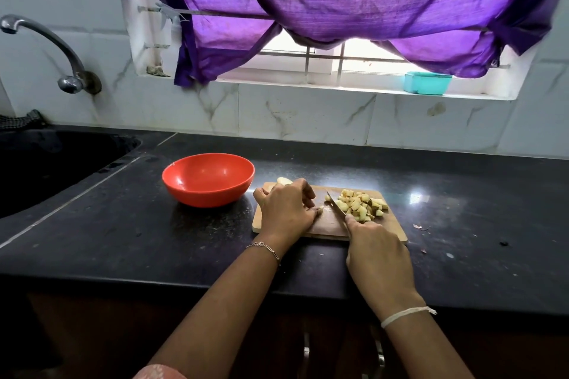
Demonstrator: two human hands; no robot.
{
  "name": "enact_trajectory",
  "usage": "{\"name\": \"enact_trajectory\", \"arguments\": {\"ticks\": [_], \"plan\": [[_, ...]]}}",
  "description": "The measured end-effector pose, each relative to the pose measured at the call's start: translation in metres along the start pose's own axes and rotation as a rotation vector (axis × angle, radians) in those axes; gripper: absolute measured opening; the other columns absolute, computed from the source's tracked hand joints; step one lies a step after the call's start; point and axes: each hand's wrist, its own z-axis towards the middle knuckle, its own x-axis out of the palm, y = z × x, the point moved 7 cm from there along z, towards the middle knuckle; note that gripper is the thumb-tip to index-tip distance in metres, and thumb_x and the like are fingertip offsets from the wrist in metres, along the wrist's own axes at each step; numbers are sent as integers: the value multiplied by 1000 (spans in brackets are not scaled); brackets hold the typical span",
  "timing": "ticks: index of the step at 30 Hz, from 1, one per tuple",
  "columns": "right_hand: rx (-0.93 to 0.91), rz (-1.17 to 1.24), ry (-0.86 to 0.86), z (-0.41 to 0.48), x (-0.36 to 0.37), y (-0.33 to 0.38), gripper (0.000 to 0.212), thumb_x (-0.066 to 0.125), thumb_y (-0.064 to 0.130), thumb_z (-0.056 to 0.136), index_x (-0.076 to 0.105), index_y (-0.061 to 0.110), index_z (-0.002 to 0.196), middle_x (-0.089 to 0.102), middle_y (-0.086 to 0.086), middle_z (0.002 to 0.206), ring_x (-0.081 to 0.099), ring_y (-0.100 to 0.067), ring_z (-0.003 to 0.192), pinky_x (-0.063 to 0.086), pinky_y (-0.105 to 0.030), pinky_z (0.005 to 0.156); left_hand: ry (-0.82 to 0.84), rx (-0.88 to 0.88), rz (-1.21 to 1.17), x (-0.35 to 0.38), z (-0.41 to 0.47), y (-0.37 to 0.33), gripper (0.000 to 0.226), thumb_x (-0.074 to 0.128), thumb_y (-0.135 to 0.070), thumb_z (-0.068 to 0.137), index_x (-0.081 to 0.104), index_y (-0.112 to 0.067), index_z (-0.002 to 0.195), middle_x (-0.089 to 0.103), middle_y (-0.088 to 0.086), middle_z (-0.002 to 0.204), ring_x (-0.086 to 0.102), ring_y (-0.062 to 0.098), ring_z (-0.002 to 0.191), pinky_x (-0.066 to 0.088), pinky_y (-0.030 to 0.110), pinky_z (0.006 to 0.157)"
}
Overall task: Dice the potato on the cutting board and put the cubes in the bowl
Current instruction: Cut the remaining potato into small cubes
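Most of the potato lies as cubes (360, 204) at 3 o'clock on the board (326, 226), my left hand (286, 209) pinches a small stub (320, 210), my right hand (375, 246) grips the knife (337, 204), a chunk (284, 180) waits at 11, and the bowl (209, 178) at 9 holds nothing yet.

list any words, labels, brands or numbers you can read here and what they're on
None: no readable text shows anywhere in this view.
The bowl, board, knife, teal tub on the sill and spray bottle by the window show no print. If the bottle carries a label, it is too small and dim to tell.
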Motion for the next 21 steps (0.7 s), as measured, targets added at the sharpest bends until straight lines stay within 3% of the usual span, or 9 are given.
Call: {"name": "enact_trajectory", "arguments": {"ticks": [5, 11, 17, 21], "plan": [[22, 0, 0, 3, -2, -10, 45, 39, 10, 97, 47, 26, 139, 63, 1, 106, 61, -21, 105, 55, -34, 79, 17, -7, -8, 2, 0, 0, 22, 70, -45, 80, 63, -32, 95, 71, -17, 89, 53, 8, 105, 16, 34, 80], [23, 11, -15, 2, -8, -13, 45, 39, 12, 98, 45, 27, 140, 61, 2, 114, 61, -19, 104, 52, -32, 80, 33, 36, 8, 8, 5, -5, 18, 68, -45, 81, 65, -32, 93, 71, -18, 87, 56, 5, 102, 8, 32, 71], [43, 32, -11, 1, -9, -18, 48, 40, 14, 98, 42, 30, 143, 61, 1, 115, 63, -20, 101, 52, -33, 79, 87, 79, -1, 24, 18, -18, 11, 67, -41, 84, 65, -33, 91, 71, -16, 88, 58, 8, 102, 19, 40, 93], [52, 50, -14, -1, -12, -20, 48, 40, 16, 99, 40, 31, 144, 56, 2, 123, 62, -19, 102, 51, -31, 80, 96, 102, 3, 34, 26, -28, 12, 67, -42, 83, 65, -32, 90, 71, -15, 88, 60, 8, 99, 20, 38, 87]]}}
